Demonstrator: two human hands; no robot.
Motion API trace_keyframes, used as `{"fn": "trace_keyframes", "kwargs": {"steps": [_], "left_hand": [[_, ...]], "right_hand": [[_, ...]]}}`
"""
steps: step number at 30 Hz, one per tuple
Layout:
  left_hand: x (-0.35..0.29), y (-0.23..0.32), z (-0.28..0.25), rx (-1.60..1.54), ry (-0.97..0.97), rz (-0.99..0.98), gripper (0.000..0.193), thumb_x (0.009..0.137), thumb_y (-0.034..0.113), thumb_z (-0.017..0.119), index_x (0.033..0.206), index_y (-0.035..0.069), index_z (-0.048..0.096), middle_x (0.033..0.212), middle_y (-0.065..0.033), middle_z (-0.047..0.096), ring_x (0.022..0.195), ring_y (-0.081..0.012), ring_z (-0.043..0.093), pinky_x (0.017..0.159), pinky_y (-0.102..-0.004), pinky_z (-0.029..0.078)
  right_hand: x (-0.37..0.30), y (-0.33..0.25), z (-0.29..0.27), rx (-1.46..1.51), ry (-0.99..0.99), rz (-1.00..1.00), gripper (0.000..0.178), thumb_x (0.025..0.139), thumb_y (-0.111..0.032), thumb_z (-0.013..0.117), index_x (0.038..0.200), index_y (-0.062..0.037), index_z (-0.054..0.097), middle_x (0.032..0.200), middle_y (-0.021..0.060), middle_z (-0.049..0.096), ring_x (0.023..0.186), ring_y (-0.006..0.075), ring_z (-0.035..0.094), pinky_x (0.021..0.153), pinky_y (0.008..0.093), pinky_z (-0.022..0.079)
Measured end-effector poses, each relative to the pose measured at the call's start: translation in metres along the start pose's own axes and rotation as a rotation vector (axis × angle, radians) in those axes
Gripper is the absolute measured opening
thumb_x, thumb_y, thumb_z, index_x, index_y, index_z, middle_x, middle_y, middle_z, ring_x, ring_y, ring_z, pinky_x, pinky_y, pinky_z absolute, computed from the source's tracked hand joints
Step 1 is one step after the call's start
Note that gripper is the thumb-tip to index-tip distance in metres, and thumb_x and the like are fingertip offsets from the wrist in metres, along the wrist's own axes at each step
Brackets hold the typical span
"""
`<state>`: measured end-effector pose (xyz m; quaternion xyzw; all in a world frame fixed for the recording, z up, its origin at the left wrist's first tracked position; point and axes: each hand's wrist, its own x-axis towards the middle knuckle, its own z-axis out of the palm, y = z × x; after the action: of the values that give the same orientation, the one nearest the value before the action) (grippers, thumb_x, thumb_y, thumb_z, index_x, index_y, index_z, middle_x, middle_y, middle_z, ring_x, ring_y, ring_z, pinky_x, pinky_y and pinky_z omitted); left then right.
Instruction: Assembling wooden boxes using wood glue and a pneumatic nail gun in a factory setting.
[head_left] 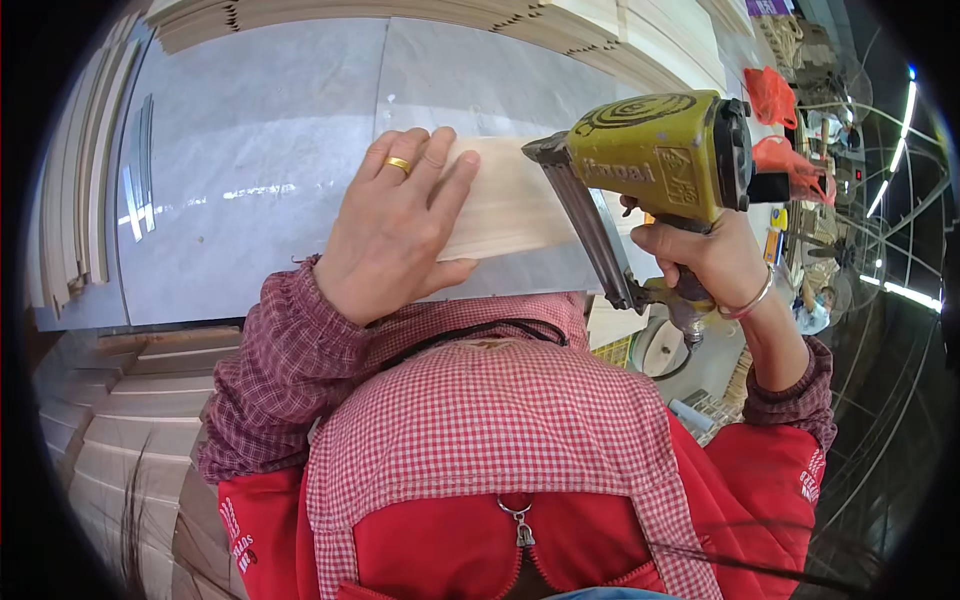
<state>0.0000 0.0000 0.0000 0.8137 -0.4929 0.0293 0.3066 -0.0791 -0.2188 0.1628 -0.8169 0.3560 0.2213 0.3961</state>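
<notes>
A pale wooden board (505, 205) lies across the near part of the grey tabletop. My left hand (400, 215) spans its left part, fingers reaching over toward the far edge and thumb at the near edge, holding it. A gold ring is on one finger. My right hand (705, 255) is wrapped round the handle of an olive-yellow pneumatic stapler (640, 150) with a long dark magazine. Its nose is over the board's far right part; I cannot tell if it touches. The body of the tool hides the board's right end.
Stacked wooden strips (440, 15) line the table's far edge, and more strips (85, 170) stand at its left. Thin metal strips (138, 190) lie on the grey tabletop (260, 90). Stacked boards (140, 430) sit below left. Red plastic bags (785, 160) are beyond the stapler, and a person (815, 308) is farther right.
</notes>
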Motion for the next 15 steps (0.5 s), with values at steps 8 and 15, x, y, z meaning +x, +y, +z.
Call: {"fn": "trace_keyframes", "kwargs": {"steps": [8,15], "left_hand": [[-0.005,-0.002,-0.003,0.009,-0.055,-0.021,0.077,0.058,0.034,0.077,0.122,0.000,0.051,0.128,-0.0208,0.044,0.115,-0.0342,0.042,0.101,-0.0461,0.033],[-0.002,-0.002,-0.004,-0.004,-0.009,-0.009,0.072,0.056,0.033,0.079,0.114,-0.003,0.054,0.120,-0.0210,0.047,0.112,-0.0328,0.044,0.102,-0.0418,0.030]], "right_hand": [[0.014,-0.013,0.006,-0.023,-0.055,0.015,0.018,0.075,-0.003,0.067,0.093,-0.0009,0.064,0.072,0.0028,0.060,0.047,0.0090,0.046,0.046,0.0200,0.037],[0.013,-0.016,0.009,-0.023,-0.032,-0.008,0.017,0.075,-0.003,0.067,0.091,-0.0011,0.064,0.068,0.0024,0.058,0.047,0.0093,0.046,0.046,0.0199,0.036]]}}
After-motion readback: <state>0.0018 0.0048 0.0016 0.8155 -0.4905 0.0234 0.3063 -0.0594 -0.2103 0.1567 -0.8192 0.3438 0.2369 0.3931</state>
